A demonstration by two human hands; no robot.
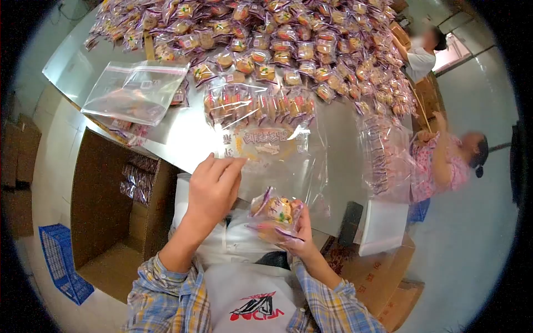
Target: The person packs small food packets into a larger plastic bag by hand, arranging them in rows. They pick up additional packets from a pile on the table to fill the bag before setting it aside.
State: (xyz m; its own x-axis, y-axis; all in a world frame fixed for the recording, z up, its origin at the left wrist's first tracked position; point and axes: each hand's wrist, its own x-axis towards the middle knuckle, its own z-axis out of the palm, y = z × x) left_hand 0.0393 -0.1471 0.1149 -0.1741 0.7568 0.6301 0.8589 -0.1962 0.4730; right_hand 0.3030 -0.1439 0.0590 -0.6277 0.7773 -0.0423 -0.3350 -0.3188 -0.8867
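Observation:
A clear printed plastic bag (269, 158) lies on the table in front of me, with a row of wrapped pastries (258, 105) at its far end. My left hand (214, 186) is at the bag's left edge, fingers bent together on the film; the fingertips are partly hidden. In my right hand (300, 236) are a few individually wrapped pastries (279, 211), in clear wrappers with purple edges, held just off the near table edge. The fingers wrap round them from the right and below.
A big heap of wrapped pastries (288, 41) covers the far table. Clear bags (136, 91) lie at left, and a filled bag (383, 155) at right. An open carton (111, 222), blue crate (61, 261) and white stack (383, 225) stand near. Two people (441, 161) work at right.

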